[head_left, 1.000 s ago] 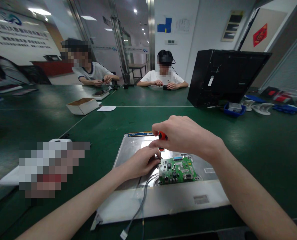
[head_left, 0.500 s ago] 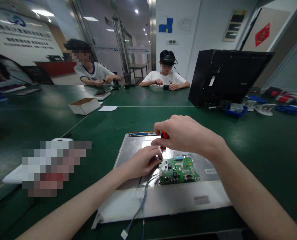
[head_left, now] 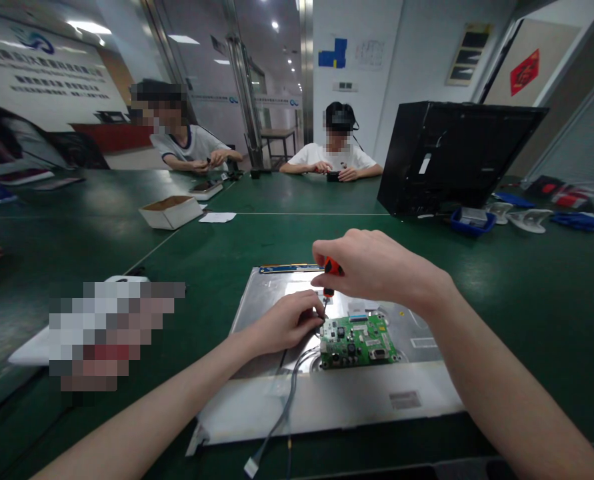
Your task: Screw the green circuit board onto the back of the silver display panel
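Note:
A red and black screwdriver (head_left: 331,275) is gripped from above by my right hand (head_left: 364,267). Its shaft points down at the upper left corner of a green circuit board (head_left: 359,340). My left hand (head_left: 291,320) is closed, thumb and fingertips together at that same corner beside the screwdriver tip; what they pinch is too small to make out. The board lies on a silver metal display panel (head_left: 267,293), which rests flat before me. A grey cable (head_left: 291,400) runs from the board's left side over the panel's near edge, ending in a white connector (head_left: 251,467).
A large black monitor casing (head_left: 451,160) stands at the back right, with a blue tray (head_left: 471,221) beside it. An open white box (head_left: 171,212) and a paper slip (head_left: 217,217) lie further left on the green table (head_left: 257,240). Two people sit across, hands on small items.
My right hand and the screwdriver have shifted very slightly, with the handle tilted a little more to the right. My left hand keeps its place at the board's corner.

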`<state>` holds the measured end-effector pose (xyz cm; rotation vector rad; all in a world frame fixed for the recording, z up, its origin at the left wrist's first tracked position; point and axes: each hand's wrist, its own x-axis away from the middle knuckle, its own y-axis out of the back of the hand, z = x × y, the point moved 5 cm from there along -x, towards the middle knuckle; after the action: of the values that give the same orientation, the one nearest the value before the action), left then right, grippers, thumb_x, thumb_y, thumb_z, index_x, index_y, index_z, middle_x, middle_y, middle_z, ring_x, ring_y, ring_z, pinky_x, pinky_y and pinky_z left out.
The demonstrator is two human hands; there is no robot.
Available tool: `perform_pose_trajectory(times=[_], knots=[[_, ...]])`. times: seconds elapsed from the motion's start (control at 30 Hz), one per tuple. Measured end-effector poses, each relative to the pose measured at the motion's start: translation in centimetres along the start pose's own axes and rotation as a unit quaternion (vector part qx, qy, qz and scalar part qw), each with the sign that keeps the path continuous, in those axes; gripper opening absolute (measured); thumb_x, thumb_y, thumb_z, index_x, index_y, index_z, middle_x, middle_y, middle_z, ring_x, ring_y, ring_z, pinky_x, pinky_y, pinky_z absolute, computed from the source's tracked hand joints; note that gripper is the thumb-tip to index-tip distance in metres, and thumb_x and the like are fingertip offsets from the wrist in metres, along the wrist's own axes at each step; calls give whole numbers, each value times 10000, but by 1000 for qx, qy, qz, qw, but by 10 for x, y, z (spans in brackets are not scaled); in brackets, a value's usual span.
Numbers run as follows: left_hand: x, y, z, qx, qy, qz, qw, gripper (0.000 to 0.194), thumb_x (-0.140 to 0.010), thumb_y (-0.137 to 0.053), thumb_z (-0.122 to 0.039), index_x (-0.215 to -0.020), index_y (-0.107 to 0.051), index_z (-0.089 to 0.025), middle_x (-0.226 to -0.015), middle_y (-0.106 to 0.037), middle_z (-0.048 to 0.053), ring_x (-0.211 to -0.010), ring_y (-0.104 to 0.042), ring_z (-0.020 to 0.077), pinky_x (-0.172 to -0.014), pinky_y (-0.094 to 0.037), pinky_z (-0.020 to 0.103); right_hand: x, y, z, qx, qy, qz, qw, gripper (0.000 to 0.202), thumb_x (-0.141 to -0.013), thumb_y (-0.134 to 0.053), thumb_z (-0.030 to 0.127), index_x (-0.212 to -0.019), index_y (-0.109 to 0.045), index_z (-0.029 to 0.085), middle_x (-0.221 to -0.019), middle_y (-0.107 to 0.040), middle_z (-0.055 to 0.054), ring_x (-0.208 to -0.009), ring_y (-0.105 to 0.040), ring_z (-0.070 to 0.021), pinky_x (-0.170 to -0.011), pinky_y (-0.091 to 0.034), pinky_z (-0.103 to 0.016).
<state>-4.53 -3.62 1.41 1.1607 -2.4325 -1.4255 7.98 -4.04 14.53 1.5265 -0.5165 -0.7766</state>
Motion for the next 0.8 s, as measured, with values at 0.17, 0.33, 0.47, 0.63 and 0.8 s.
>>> perform_pose_trajectory(times=[0.17,0.33,0.47,0.63,0.8], knots=[[0,0,2,6,0,-8,1000,74,-836,-552,-103,-832,-559,-177,-748,-567,4,-684,-525,167,-635,-396,262,1,0,4,-8,27,-6,1000,132,-850,-596,283,-961,-604,212,-758,-647,-12,-610,-514,-135,-505,-236,-249],[-1,-1,4,8,4,4,1000,67,-853,-566,-116,-830,-562,-179,-743,-579,-2,-687,-542,165,-633,-414,261,-1,-1,6,-10,33,-18,999,186,-873,-615,375,-952,-623,207,-759,-660,-21,-645,-552,-148,-505,-240,-255],[-1,-1,4,12,7,4,1000,48,-854,-565,-136,-833,-568,-179,-738,-585,0,-683,-544,167,-628,-420,264,-1,-1,8,-19,40,-18,999,193,-904,-584,389,-894,-639,205,-708,-644,-14,-622,-538,-137,-514,-246,-258],[0,-4,7,21,12,3,1000,55,-864,-542,-144,-869,-590,-170,-762,-609,16,-670,-545,165,-620,-428,266,0,-1,10,-32,56,-3,998,153,-842,-590,256,-983,-578,200,-785,-657,-9,-610,-507,-129,-499,-242,-253],[0,-2,5,25,10,6,1000,46,-868,-558,-154,-854,-595,-177,-765,-613,12,-704,-569,172,-639,-438,265,0,-1,9,-17,46,-12,999,191,-877,-603,374,-964,-598,204,-759,-648,-17,-635,-527,-141,-511,-234,-257]])
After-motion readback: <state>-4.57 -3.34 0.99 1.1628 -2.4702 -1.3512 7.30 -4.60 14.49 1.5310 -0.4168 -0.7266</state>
